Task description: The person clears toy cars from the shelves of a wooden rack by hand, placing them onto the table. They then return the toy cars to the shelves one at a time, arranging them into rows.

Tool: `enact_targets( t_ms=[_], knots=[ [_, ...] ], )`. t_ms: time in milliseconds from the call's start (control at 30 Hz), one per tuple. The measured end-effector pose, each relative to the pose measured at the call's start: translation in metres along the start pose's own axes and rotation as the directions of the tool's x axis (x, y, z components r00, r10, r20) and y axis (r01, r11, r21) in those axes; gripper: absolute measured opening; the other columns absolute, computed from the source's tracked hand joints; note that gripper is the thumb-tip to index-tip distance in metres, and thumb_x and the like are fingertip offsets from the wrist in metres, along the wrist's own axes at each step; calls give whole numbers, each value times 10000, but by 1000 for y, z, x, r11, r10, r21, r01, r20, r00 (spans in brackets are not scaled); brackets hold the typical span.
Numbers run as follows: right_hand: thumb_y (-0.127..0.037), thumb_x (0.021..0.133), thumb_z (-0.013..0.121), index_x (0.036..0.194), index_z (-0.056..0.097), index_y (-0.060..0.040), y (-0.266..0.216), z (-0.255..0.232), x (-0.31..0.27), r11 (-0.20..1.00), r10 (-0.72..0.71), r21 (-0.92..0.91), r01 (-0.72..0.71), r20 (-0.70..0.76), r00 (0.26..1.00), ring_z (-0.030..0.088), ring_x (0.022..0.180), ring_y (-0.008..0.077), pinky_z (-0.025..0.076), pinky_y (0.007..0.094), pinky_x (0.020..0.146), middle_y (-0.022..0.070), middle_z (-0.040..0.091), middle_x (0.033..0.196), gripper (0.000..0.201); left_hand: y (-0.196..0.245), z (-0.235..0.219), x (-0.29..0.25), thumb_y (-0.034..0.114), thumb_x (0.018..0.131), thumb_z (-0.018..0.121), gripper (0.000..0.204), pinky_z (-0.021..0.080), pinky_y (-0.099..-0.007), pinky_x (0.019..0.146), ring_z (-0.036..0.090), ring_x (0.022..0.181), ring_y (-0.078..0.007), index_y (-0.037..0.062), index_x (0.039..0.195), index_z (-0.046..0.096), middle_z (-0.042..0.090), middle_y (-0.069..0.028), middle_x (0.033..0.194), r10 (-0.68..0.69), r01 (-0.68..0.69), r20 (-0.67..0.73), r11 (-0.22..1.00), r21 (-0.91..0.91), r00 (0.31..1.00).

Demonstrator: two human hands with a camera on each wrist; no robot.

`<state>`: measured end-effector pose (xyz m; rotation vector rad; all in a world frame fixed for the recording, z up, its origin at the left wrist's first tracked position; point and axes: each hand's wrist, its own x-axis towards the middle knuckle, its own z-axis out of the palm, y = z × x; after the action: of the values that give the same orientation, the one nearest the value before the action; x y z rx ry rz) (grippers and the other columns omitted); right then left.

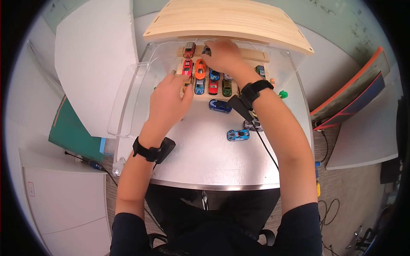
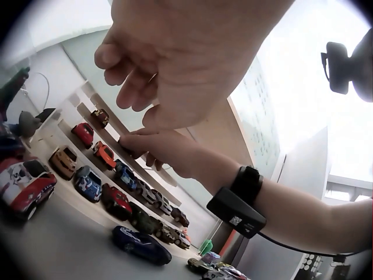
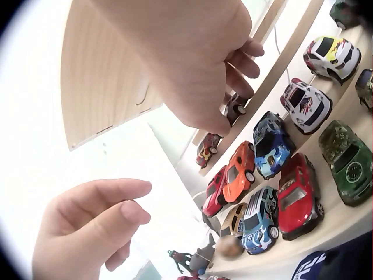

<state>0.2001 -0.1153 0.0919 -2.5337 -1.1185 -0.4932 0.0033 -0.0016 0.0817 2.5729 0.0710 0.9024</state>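
My right hand (image 1: 224, 55) pinches a small dark toy car (image 3: 235, 108) at the back row of a wooden rack, beside a red car (image 1: 189, 50). Under that wrist, rows of cars stand on the rack, among them an orange one (image 1: 200, 69) and a blue patterned one (image 3: 273, 144). My left hand (image 1: 168, 100) hovers at the rack's left front, fingers loosely bent and holding nothing; in the left wrist view the left hand (image 2: 169, 64) hangs above the cars. A tan car (image 2: 63, 161) is partly covered by it in the head view.
A dark blue car (image 1: 220, 106) and a light blue car (image 1: 238, 135) stand on the metallic table (image 1: 200, 158) before the rack. Clear plastic walls flank the rack, with a wooden board (image 1: 230, 19) above its back. A green object (image 1: 283, 94) lies at the right.
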Motion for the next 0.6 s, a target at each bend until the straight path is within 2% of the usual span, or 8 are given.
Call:
enact_targets(
  t_ms=[33, 100, 300, 433, 500, 533, 567, 600],
  knots=[
    [-339, 862, 644, 1069, 714, -41, -4, -4, 0, 1000, -1, -1, 1, 2, 1000, 685, 961, 344, 542, 447, 864, 175, 722, 976, 369, 0, -2, -4, 158, 871, 675, 243, 508, -381, 695, 633, 793, -291, 24, 1072, 706, 626, -124, 848, -24, 24, 13, 999, -24, 1000],
    [-355, 895, 646, 1303, 630, -68, -11, -12, 0, 999, -7, 51, 0, 144, 990, 600, 1166, 351, 485, 452, 985, 194, 666, 1186, 499, -3, -3, -11, 153, 868, 679, 234, 508, -376, 688, 633, 780, -284, 23, 1061, 708, 624, -118, 832, -49, 50, 27, 998, -49, 998],
    [-353, 896, 659, 1331, 602, -75, -14, 1, 3, 1000, 16, -11, -15, 101, 995, 598, 1165, 361, 474, 444, 1008, 190, 665, 1186, 520, -11, -5, -27, 147, 876, 674, 214, 508, -374, 681, 637, 766, -277, 20, 1044, 712, 630, -114, 831, -85, 86, 23, 995, -53, 996],
    [-360, 891, 655, 1349, 587, -93, -15, -3, 1, 1000, 6, -16, -4, 103, 995, 599, 1164, 363, 483, 452, 997, 197, 656, 1197, 535, -19, -9, -33, 134, 871, 655, 208, 516, -409, 683, 646, 781, -317, 28, 1046, 696, 640, -140, 864, -79, 79, 8, 997, -23, 997],
    [-377, 877, 656, 1355, 586, -117, -18, -6, -1, 997, 75, 6, -76, 118, 990, 598, 1159, 373, 494, 463, 980, 204, 646, 1211, 549, -26, -15, -41, 121, 873, 645, 215, 517, -410, 693, 646, 796, -320, 27, 1062, 688, 641, -143, 871, -106, 106, 13, 994, -7, 994],
    [-383, 865, 655, 1359, 585, -136, -17, -4, -4, 998, 55, 6, -56, 40, 998, 609, 1133, 382, 505, 471, 957, 208, 652, 1183, 557, -29, -22, -42, 93, 871, 644, 242, 495, -367, 643, 602, 710, -265, 35, 1103, 676, 644, -119, 870, -112, 112, -11, 994, -20, 994],
    [-383, 865, 655, 1359, 585, -136, -17, -3, -8, 999, 48, 19, -49, 49, 998, 609, 1133, 382, 505, 471, 957, 208, 652, 1183, 557, -34, -30, -44, 64, 869, 643, 277, 472, -324, 594, 557, 625, -210, 42, 1144, 665, 646, -95, 869, -114, 113, -38, 993, -31, 993],
    [-389, 864, 649, 1312, 606, -102, -16, -3, -13, 999, 16, 44, -15, -12, 1000, 613, 1128, 398, 502, 482, 961, 210, 661, 1163, 534, -39, -37, -49, 64, 869, 643, 277, 472, -324, 594, 557, 625, -210, 42, 1144, 665, 646, -95, 869, -126, 125, -33, 992, -19, 992]
  ],
)
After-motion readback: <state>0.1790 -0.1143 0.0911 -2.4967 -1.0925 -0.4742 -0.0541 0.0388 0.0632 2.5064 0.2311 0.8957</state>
